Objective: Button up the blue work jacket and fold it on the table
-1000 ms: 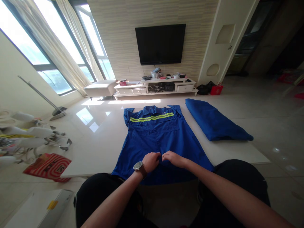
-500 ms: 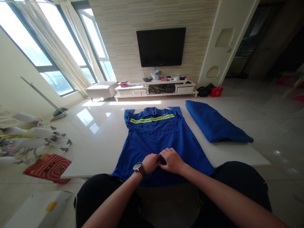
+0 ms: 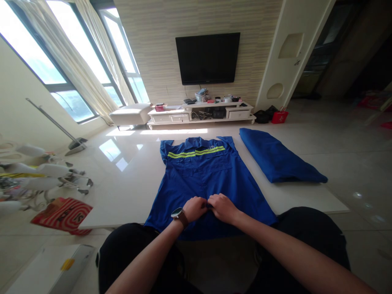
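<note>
Left hand point(image 3: 194, 208) and right hand point(image 3: 223, 207) are pinching the work shirt point(image 3: 191, 185), fingers curled, tips partly hidden. The KFC bag point(image 3: 63, 214) is concealing its contents.

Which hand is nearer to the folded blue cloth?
Right. The right hand, on the lower blue shirt, is left of the folded blue cloth and nearer the person; the left hand, beside it, is farther left.
</note>
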{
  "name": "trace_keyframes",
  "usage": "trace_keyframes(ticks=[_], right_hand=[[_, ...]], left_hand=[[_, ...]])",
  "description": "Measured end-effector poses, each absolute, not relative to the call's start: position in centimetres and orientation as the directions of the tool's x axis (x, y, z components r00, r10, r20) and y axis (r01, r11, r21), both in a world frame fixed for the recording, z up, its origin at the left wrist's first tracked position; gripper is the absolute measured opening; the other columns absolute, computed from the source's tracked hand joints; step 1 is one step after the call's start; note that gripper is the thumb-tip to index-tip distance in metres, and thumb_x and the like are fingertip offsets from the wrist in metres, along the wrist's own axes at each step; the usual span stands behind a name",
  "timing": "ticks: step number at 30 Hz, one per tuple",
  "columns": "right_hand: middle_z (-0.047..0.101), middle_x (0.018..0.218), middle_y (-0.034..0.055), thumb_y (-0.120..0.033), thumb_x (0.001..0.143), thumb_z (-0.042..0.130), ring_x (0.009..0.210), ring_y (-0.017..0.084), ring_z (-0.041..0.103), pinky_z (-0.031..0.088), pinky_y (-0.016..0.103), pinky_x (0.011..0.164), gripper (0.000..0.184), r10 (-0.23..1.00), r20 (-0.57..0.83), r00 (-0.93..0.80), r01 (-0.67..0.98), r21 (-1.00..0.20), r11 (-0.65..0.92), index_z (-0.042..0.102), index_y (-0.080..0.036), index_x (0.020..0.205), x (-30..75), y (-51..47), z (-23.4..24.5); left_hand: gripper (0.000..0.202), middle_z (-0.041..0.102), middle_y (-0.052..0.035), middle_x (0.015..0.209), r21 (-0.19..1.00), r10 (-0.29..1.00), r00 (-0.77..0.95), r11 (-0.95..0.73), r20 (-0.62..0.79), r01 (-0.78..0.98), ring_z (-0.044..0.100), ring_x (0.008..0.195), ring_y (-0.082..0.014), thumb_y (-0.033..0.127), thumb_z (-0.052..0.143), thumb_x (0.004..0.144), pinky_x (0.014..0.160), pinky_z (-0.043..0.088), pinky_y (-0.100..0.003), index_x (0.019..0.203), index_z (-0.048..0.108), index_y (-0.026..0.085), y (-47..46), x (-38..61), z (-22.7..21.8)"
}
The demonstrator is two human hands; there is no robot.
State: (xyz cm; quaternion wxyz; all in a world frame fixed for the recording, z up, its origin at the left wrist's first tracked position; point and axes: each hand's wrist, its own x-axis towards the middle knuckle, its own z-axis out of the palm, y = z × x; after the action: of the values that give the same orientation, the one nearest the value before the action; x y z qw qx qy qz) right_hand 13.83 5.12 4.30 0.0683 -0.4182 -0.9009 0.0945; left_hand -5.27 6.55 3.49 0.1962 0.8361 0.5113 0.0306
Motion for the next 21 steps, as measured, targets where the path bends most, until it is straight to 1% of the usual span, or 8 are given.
trace_keyframes(ticks=[3,5,9,11,13,17,21], right_hand=[[0.066,0.099,0.007,-0.014,0.09,0.054,0.097,0.02,0.059,0.038,0.032,0.085,0.013,0.757,0.061,-0.651,0.722,-0.261,0.641,0.066,-0.018,0.095,14.0,5.2,4.2],[0.066,0.098,0.0062,-0.014,0.088,0.055,0.096,0.02,0.059,0.039,0.031,0.085,0.013,0.759,0.081,-0.646,0.706,-0.315,0.635,0.067,-0.018,0.091,14.1,5.3,4.0],[0.065,0.1,0.0049,-0.011,0.083,0.058,0.096,0.018,0.06,0.041,0.027,0.083,0.014,0.796,0.144,-0.588,0.635,-0.528,0.564,0.067,-0.019,0.09,14.2,5.9,2.9],[0.066,0.096,0.0042,-0.01,0.079,0.06,0.093,0.017,0.06,0.042,0.026,0.082,0.015,0.813,0.149,-0.562,0.59,-0.616,0.521,0.067,-0.018,0.089,14.2,6.2,2.4],[0.066,0.09,0.003,-0.009,0.075,0.061,0.087,0.017,0.06,0.042,0.025,0.079,0.015,0.832,0.135,-0.538,0.563,-0.677,0.474,0.066,-0.017,0.086,14.2,6.5,2.0],[0.067,0.088,0.0001,-0.009,0.073,0.061,0.084,0.016,0.061,0.042,0.024,0.076,0.02,0.848,0.105,-0.519,0.49,-0.776,0.397,0.065,-0.019,0.09,14.2,6.7,2.1],[0.067,0.087,-0.0004,-0.011,0.071,0.064,0.084,0.016,0.06,0.043,0.024,0.077,0.018,0.848,0.069,-0.526,0.466,-0.811,0.355,0.065,-0.019,0.087,14.2,6.9,2.2]], left_hand=[[0.012,0.073,-0.0044,0.083,0.356,0.875,0.466,-0.398,-0.132,0.846,0.066,0.077,-0.0201,0.028,0.06,0.084,0.062,0.036,-0.027,0.084,0.07,0.022,6.4,-5.3,3.5],[0.012,0.074,-0.0044,0.084,0.362,0.865,0.488,-0.42,-0.119,0.832,0.066,0.077,-0.02,0.028,0.06,0.084,0.063,0.036,-0.027,0.086,0.07,0.022,6.4,-5.3,3.5],[0.014,0.074,-0.0045,0.087,0.369,0.842,0.527,-0.456,-0.118,0.81,0.067,0.078,-0.0202,0.029,0.06,0.086,0.064,0.038,-0.027,0.091,0.071,0.022,6.4,-5.4,3.7],[0.015,0.075,-0.0048,0.089,0.364,0.843,0.523,-0.452,-0.125,0.815,0.067,0.08,-0.0205,0.029,0.059,0.087,0.066,0.039,-0.027,0.093,0.072,0.023,6.4,-5.3,3.8],[0.016,0.075,-0.0049,0.089,0.361,0.846,0.518,-0.446,-0.131,0.819,0.068,0.081,-0.0207,0.029,0.059,0.087,0.067,0.04,-0.027,0.093,0.072,0.023,6.3,-5.3,3.9],[0.015,0.075,-0.0043,0.088,0.377,0.841,0.521,-0.439,-0.146,0.815,0.068,0.08,-0.0206,0.029,0.059,0.087,0.065,0.039,-0.027,0.092,0.072,0.023,6.2,-5.1,4.2],[0.014,0.075,-0.0043,0.087,0.396,0.838,0.52,-0.426,-0.166,0.813,0.068,0.079,-0.02,0.028,0.061,0.084,0.064,0.038,-0.026,0.091,0.072,0.022,6.1,-5.1,4.6]])
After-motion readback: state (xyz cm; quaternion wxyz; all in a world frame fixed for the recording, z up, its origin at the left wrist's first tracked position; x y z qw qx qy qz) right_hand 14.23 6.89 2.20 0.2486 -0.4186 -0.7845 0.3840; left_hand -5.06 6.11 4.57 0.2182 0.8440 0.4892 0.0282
